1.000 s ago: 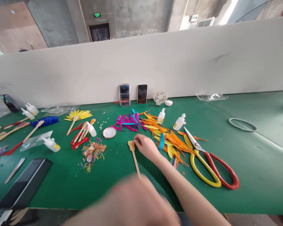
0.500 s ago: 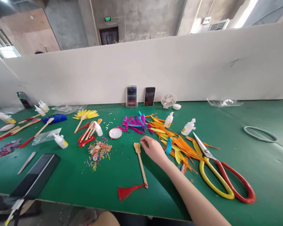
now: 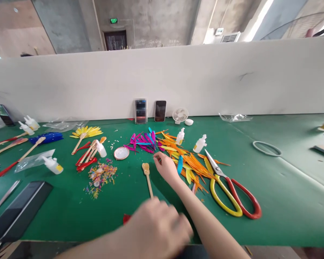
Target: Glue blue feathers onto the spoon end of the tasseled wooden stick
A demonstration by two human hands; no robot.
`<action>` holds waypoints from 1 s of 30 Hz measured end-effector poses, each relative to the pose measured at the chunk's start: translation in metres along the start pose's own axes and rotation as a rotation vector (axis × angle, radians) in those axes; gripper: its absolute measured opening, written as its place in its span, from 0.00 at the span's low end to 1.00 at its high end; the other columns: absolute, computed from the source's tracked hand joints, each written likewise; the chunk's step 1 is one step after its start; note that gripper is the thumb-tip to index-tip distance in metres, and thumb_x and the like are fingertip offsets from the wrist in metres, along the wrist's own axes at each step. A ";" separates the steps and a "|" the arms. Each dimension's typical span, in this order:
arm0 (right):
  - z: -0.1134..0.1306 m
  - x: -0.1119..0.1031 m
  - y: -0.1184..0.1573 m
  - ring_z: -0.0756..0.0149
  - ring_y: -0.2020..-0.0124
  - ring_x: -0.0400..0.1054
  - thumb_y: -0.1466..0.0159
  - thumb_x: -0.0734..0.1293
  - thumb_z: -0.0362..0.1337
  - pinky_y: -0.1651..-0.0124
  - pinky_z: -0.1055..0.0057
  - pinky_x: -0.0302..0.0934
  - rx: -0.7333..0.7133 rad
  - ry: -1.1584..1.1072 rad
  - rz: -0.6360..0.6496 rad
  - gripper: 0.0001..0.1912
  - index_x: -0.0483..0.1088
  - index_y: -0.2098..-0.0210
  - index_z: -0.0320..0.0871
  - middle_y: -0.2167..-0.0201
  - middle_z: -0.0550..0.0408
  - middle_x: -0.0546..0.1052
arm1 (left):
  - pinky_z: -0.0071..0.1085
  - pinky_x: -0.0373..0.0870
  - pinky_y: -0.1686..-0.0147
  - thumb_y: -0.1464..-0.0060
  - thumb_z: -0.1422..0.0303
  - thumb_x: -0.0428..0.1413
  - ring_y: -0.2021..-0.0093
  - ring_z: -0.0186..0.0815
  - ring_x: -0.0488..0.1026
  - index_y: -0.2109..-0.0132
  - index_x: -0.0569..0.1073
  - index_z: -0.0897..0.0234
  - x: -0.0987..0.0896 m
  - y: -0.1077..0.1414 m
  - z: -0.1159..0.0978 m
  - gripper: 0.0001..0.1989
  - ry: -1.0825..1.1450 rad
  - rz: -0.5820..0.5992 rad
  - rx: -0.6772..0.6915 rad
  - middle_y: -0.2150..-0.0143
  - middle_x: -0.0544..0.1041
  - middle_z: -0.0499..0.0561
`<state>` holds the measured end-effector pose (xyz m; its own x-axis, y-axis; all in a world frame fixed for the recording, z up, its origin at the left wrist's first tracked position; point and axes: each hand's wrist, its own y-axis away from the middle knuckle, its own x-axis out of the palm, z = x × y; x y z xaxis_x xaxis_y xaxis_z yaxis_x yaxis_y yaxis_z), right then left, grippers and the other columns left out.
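Grey concrete wall (image 3: 151, 21), dark door (image 3: 115, 40), green exit sign (image 3: 113, 21)

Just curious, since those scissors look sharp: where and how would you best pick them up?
I'd take the scissors by the yellow loop and red loop, coming from the near side, probably with the right hand. They lie flat with the loops toward the person and the blades pointing away, and the wide openings look roomy enough for fingers.

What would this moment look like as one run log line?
left hand: blurred, hiding lower end of wooden stick | right hand: between wooden stick and orange feathers, hold unclear | nearby: scissors, white fan
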<state>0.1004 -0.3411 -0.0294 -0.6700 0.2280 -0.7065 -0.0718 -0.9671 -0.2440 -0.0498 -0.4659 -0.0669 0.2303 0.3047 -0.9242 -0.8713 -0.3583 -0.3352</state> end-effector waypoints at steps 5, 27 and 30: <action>-0.002 0.000 -0.001 0.65 0.74 0.64 0.43 0.54 0.34 0.73 0.74 0.52 0.031 0.039 0.009 0.09 0.64 0.74 0.43 0.76 0.54 0.71 | 0.32 0.63 0.74 0.50 0.66 0.51 0.76 0.43 0.72 0.60 0.67 0.66 -0.026 -0.081 0.086 0.11 0.151 0.334 -0.612 0.82 0.69 0.51; 0.000 0.007 -0.037 0.57 0.58 0.63 0.43 0.56 0.28 0.56 0.67 0.54 -0.027 0.370 0.034 0.14 0.67 0.60 0.35 0.61 0.41 0.71 | 0.25 0.60 0.80 0.58 0.63 0.55 0.83 0.28 0.66 0.68 0.58 0.62 -0.002 -0.072 0.105 0.14 1.498 -0.466 -1.177 0.80 0.71 0.43; 0.006 0.017 -0.054 0.53 0.55 0.60 0.43 0.54 0.26 0.55 0.64 0.53 -0.109 0.430 0.048 0.19 0.64 0.53 0.36 0.56 0.40 0.69 | 0.23 0.59 0.80 0.62 0.61 0.57 0.83 0.26 0.63 0.69 0.63 0.66 -0.004 -0.073 0.108 0.15 1.585 -0.574 -1.237 0.82 0.68 0.43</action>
<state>0.0886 -0.2859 -0.0239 -0.3011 0.2311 -0.9252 0.0458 -0.9656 -0.2561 -0.0341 -0.3453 -0.0194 0.9785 -0.0319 0.2037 -0.0588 -0.9901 0.1277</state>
